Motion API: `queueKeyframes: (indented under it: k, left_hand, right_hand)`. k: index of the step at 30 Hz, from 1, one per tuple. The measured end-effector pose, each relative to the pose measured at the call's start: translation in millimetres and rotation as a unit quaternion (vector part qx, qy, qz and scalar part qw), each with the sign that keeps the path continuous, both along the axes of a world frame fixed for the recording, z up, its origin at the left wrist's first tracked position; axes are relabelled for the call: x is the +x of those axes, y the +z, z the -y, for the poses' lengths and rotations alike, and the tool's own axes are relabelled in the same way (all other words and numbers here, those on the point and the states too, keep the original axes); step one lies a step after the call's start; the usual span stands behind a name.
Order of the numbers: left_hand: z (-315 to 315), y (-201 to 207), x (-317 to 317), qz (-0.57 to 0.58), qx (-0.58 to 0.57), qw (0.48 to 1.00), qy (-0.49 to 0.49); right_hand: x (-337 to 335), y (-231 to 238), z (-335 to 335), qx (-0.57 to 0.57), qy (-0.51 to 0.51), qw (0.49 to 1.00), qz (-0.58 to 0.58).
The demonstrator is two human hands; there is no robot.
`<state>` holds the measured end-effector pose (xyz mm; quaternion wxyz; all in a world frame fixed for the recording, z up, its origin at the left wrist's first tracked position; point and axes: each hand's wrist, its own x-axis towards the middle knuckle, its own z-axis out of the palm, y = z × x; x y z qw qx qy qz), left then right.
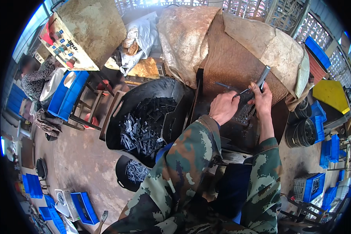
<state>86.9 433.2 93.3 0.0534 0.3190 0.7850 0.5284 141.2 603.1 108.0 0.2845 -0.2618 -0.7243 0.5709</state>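
Note:
My left hand (pixel 224 108) is closed, pinching a thin dark strip (pixel 242 93) that points toward my right hand. My right hand (pixel 262 98) wraps round a grey metal tube (pixel 264 74), which slants up and to the right. The strip's far end meets the right hand's fingers; whether they grip it too is unclear. Both hands are above a dark, wet-looking work surface (pixel 232 134). Beyond the left hand lies another small thin strip (pixel 222 84). Brown sheeting (pixel 232 54) hangs behind the work surface.
Left of my arms stands a big black tub (pixel 115 136) of dark flat strips, with a smaller black tub (pixel 123 179) of strips below. A control box (pixel 72 43) stands at upper left, beside a blue bin (pixel 68 95). A person (pixel 37 80) sits far left. Black buckets (pixel 300 132) stand right.

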Motion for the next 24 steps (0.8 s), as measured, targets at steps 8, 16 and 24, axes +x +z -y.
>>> queueKeyframes:
  k: [8,16,24]
  left_hand:
    - [-1.7,-2.4,-0.4,-0.009,0.016,1.000,0.004]
    - [-1.6,-0.6,-0.2,-0.004,0.013,1.000,-0.002]
    - [0.2,0.8,0.0,-0.009,0.009,1.000,-0.002]
  right_hand:
    - [0.6,1.8,3.1,-0.003,-0.006,1.000,-0.013]
    - [-0.1,-1.0,-0.7,0.005,0.000,1.000,-0.001]
    - [-1.2,-0.5,1.8,-0.001,-0.002,1.000,-0.008]
